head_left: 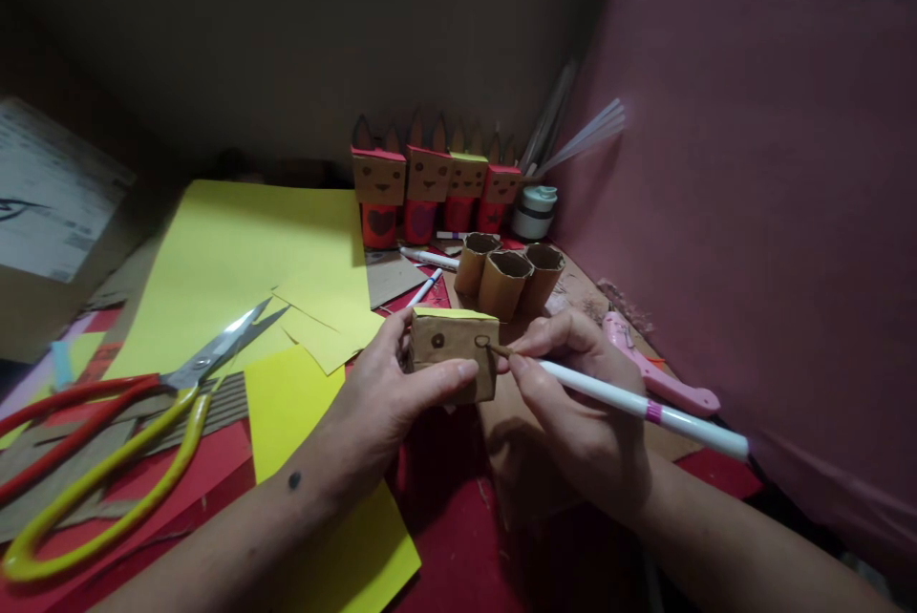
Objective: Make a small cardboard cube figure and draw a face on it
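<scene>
My left hand (pixel 391 369) grips a small brown cardboard box (pixel 458 382) by its left side, thumb across the front. Yellow paper covers the box's top. On its front are a dark filled eye at left and an outlined oval at right. In my right hand (pixel 584 393) is a white marker pen (pixel 616 389) with a purple band, held like a pencil. Its tip touches or nearly touches the oval. Just behind the box stand three open cardboard tubes (pixel 505 288).
Large scissors (pixel 190 374) with red and yellow handles lie left on yellow paper (pixel 265 241) and scraps. Several finished box-headed figures (pixel 379 183) stand at the back beside a pale jar (pixel 534 212). A pink glue gun (pixel 659 369) lies right, near the pink wall (pixel 752 164).
</scene>
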A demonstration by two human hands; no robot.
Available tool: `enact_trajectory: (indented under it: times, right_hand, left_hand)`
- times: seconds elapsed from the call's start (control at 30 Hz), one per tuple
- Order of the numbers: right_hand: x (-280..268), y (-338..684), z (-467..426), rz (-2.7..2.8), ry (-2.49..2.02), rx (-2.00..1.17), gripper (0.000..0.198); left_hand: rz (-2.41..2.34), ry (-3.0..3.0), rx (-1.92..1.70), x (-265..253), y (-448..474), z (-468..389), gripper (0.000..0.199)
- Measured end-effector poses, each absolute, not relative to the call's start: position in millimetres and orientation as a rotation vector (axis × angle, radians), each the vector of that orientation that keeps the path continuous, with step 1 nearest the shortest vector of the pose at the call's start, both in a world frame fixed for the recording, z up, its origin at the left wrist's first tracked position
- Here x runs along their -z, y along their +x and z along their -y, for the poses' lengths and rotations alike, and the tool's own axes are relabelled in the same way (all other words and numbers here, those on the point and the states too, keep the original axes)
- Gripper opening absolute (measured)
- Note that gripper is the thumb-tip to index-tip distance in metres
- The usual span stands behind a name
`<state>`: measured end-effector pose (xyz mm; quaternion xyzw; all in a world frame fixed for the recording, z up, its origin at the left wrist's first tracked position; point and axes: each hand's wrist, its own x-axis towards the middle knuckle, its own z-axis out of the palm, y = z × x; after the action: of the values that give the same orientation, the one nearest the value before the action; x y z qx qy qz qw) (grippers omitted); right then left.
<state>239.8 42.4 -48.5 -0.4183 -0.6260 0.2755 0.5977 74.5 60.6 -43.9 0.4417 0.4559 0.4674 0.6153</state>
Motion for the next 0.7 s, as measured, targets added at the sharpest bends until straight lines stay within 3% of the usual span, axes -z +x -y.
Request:
enact_trajectory:
  times: [0.7]
  right_hand:
    - [50.6, 242.1, -43.6, 1.468, -0.958, -0.654, 0.013]
  left_hand:
    - [-1.034, 0.995, -1.091, 42.4, 75.7, -59.6, 0.061]
